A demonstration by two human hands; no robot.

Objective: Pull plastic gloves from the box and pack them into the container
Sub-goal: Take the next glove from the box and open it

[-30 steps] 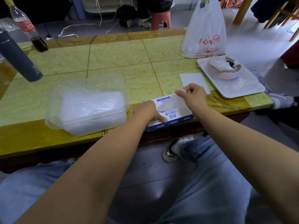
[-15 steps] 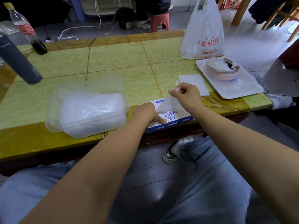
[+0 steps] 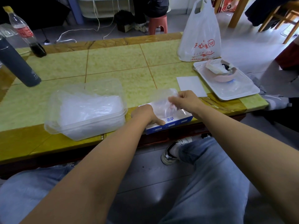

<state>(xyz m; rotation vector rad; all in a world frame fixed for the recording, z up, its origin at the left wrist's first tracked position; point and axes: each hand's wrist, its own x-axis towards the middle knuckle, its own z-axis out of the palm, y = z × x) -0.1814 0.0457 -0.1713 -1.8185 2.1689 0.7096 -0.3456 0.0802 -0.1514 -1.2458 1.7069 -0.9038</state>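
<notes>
Flimsy, slippery clear plastic glove (image 3: 162, 101) is pinched at its bunched edge by right hand (image 3: 186, 101) fingers; blue-white cardboard box (image 3: 175, 122) is pinned by left hand (image 3: 143, 113), fingers hidden.

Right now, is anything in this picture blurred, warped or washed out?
Head view: the wide lens bows the table edges; the clear glove pinched by the right hand is smeared and hard to outline, while the print on the box held by the left hand reads fairly sharp; daylight washes out the floor at upper right.
</notes>
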